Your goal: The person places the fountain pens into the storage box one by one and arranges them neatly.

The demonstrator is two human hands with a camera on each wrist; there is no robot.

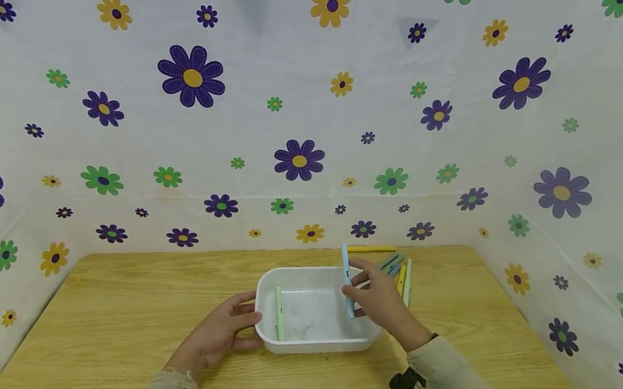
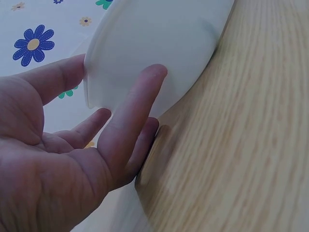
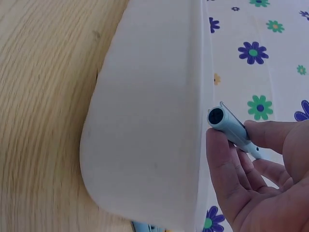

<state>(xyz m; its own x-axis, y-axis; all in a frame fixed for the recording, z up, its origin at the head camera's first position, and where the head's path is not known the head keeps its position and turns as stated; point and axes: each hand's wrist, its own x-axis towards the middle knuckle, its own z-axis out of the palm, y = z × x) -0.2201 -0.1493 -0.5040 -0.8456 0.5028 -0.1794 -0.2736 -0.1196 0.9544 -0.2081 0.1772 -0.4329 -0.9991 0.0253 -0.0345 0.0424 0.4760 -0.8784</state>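
Observation:
A white plastic tray stands on the table, and a light green pen lies in its left end. My left hand is at the tray's left end, its fairly straight fingers touching the outer wall and rim. In the left wrist view that hand has its fingertips against the white wall. My right hand pinches a light blue pen between thumb and fingers over the tray's right end. The right wrist view shows this pen end-on, with a dark round end and a clip.
Just right of the tray lie several pens, among them a yellow pen, a pale green pen and a grey-green pen. Another yellow pen lies behind. A flowered cloth closes off the back and sides of the wooden table.

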